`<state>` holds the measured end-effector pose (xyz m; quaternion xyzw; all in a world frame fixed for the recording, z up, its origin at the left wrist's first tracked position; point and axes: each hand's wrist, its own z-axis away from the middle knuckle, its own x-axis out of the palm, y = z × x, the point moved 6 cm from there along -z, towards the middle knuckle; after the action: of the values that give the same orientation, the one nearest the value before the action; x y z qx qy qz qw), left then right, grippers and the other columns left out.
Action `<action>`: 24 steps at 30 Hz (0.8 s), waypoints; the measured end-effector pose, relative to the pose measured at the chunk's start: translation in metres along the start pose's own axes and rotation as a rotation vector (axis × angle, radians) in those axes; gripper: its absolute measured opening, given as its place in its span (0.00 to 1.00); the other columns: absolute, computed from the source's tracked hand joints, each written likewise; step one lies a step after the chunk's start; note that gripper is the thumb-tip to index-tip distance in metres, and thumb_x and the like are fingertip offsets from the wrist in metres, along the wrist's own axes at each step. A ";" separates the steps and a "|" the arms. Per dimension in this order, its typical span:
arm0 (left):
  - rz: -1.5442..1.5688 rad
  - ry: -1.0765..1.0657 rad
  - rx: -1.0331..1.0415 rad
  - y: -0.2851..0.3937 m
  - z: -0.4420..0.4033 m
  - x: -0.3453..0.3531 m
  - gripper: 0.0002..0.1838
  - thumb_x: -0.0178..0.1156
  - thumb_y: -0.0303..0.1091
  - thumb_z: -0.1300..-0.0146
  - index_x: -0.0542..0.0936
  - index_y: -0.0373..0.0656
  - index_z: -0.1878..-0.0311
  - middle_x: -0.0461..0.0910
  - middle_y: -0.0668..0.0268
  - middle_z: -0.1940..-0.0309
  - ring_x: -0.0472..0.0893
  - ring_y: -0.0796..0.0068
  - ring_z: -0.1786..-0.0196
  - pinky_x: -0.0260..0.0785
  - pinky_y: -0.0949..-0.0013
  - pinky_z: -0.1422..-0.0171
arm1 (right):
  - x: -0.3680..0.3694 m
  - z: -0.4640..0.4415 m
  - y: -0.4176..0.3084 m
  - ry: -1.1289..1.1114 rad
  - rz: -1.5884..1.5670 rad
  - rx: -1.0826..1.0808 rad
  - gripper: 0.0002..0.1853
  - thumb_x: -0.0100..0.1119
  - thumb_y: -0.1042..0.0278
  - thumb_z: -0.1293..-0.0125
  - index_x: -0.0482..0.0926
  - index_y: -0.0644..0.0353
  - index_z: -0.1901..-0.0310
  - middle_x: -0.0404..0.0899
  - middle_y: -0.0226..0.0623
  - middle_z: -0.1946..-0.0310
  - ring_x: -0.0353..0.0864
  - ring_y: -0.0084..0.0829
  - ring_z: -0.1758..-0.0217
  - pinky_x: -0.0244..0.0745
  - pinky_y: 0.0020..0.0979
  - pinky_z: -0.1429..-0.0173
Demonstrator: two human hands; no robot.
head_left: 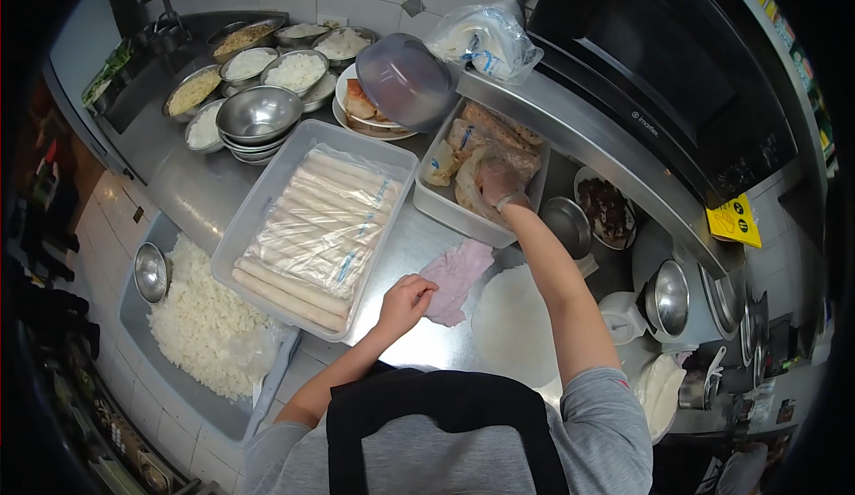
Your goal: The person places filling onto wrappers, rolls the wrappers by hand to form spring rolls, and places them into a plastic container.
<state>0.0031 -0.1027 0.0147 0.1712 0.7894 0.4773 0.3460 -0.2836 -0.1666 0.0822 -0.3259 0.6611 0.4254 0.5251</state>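
My left hand [409, 304] is over the steel counter with its fingers curled closed, fingertips at the left edge of a crumpled pink cloth [456, 279]. Whether they pinch anything is hidden. Inside a white plastic bin [465, 223], my right hand [502, 180] reaches among clear bags of food [485, 132]; its fingers are mostly hidden there. Below that forearm lies a pale round sheet or board [512, 328]. Left of the cloth stands a larger translucent tub [228, 262] of long white rolls [312, 228], mostly covered with plastic film.
Steel bowls [259, 112] and bowls of shredded food crowd the back left, near a plate under a clear dome cover [405, 78]. A grey tub [134, 312] of white rice [205, 321] sits lower left. A black microwave [655, 68] stands on a raised shelf at right.
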 end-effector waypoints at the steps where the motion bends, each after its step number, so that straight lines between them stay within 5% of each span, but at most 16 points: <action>1: -0.001 -0.018 -0.024 0.000 0.000 0.000 0.06 0.59 0.27 0.42 0.83 0.41 0.62 0.80 0.63 0.66 0.79 0.63 0.61 0.73 0.65 0.58 | 0.008 -0.005 0.002 0.002 0.000 -0.006 0.11 0.51 0.70 0.40 0.79 0.60 0.57 0.83 0.44 0.57 0.83 0.44 0.52 0.78 0.43 0.50; 7: 0.004 -0.004 -0.003 0.000 0.001 -0.001 0.07 0.59 0.26 0.43 0.83 0.42 0.62 0.80 0.63 0.67 0.79 0.62 0.61 0.72 0.64 0.58 | -0.012 0.000 0.024 0.300 -0.197 -0.113 0.13 0.56 0.76 0.49 0.81 0.58 0.60 0.81 0.49 0.64 0.81 0.48 0.56 0.77 0.42 0.54; 10: -0.004 -0.001 0.000 -0.002 0.001 0.000 0.06 0.59 0.26 0.43 0.83 0.42 0.63 0.80 0.63 0.67 0.79 0.62 0.61 0.72 0.64 0.58 | -0.009 -0.004 0.054 0.296 -0.386 0.080 0.13 0.60 0.76 0.51 0.81 0.58 0.60 0.82 0.44 0.68 0.82 0.42 0.59 0.77 0.40 0.55; 12: -0.003 -0.010 -0.008 -0.002 0.001 0.001 0.06 0.59 0.26 0.43 0.83 0.42 0.63 0.80 0.63 0.67 0.79 0.62 0.61 0.72 0.64 0.58 | -0.002 0.009 0.071 -0.117 -1.086 0.445 0.10 0.64 0.68 0.45 0.79 0.54 0.60 0.81 0.34 0.61 0.82 0.31 0.56 0.79 0.37 0.57; 15: 0.004 -0.019 -0.016 -0.003 0.001 0.001 0.06 0.59 0.26 0.43 0.83 0.42 0.63 0.80 0.63 0.66 0.79 0.62 0.61 0.72 0.64 0.57 | -0.001 0.020 0.078 -0.097 -1.481 0.384 0.11 0.67 0.62 0.45 0.79 0.55 0.62 0.79 0.32 0.62 0.80 0.24 0.60 0.78 0.33 0.61; 18: 0.014 -0.020 -0.020 -0.003 0.000 0.002 0.06 0.59 0.26 0.43 0.83 0.42 0.63 0.81 0.63 0.66 0.79 0.62 0.61 0.72 0.64 0.57 | -0.025 0.038 0.067 -0.066 -1.530 0.356 0.11 0.65 0.60 0.42 0.79 0.57 0.65 0.78 0.32 0.65 0.80 0.25 0.63 0.79 0.34 0.64; 22: 0.005 -0.017 -0.018 -0.003 0.000 0.002 0.07 0.59 0.26 0.43 0.84 0.42 0.63 0.81 0.63 0.66 0.80 0.62 0.61 0.72 0.65 0.57 | -0.016 0.026 0.073 -0.176 -1.157 0.254 0.12 0.63 0.59 0.42 0.79 0.59 0.65 0.79 0.35 0.65 0.80 0.31 0.66 0.78 0.33 0.62; 24: 0.006 -0.017 -0.022 -0.003 0.000 0.001 0.07 0.59 0.26 0.43 0.84 0.42 0.63 0.81 0.63 0.66 0.80 0.62 0.61 0.72 0.65 0.58 | 0.006 -0.001 0.074 0.135 -0.327 -0.320 0.15 0.63 0.56 0.44 0.80 0.60 0.63 0.81 0.42 0.62 0.81 0.41 0.64 0.78 0.35 0.58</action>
<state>0.0026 -0.1033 0.0116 0.1738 0.7805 0.4856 0.3533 -0.3506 -0.1359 0.0930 -0.5353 0.5574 0.4111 0.4834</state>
